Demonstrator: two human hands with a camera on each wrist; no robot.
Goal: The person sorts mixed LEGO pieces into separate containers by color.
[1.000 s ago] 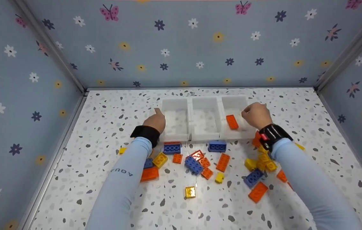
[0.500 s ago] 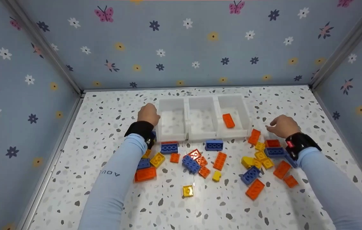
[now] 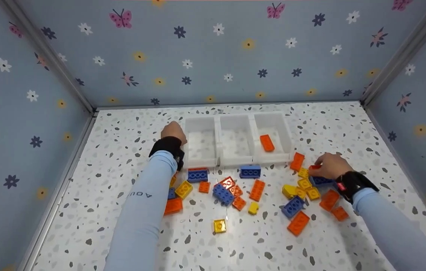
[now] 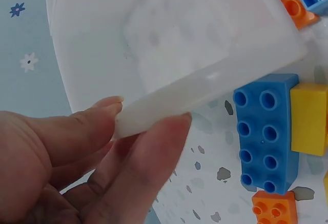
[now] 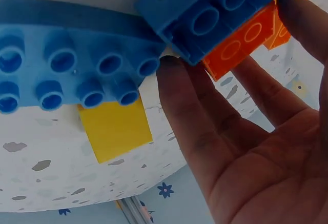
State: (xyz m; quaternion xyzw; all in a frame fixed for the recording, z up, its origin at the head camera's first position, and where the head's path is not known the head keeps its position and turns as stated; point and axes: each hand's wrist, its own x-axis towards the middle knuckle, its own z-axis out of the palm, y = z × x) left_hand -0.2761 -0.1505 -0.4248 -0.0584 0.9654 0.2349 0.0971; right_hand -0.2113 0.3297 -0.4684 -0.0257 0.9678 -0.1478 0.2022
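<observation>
My left hand [image 3: 174, 132] grips the left rim of a white three-compartment tray [image 3: 218, 145], thumb on one side and fingers on the other in the left wrist view. At the right, my right hand [image 3: 333, 166] holds an orange toy brick [image 5: 241, 42] between thumb and fingertips. A hollow-side-up blue brick [image 5: 220, 8] lies right against that orange brick. Beside these fingers, the right wrist view shows a studded blue piece [image 5: 66, 60] and a yellow brick [image 5: 118, 131]. One orange brick [image 3: 267, 143] rests in the tray's right compartment.
Several bricks lie scattered before the tray, among them a blue brick [image 3: 250, 171], an orange brick [image 3: 257, 190] and a yellow brick [image 3: 219, 226]. Near the left forearm is a yellow brick [image 3: 184, 189]. Patterned panels [image 3: 220, 52] enclose the speckled table [image 3: 130, 124] at back and sides.
My right hand has moved from the tray's right compartment out to the right, then down onto the orange brick beside the blue one. The left hand has stayed at the tray's left rim.
</observation>
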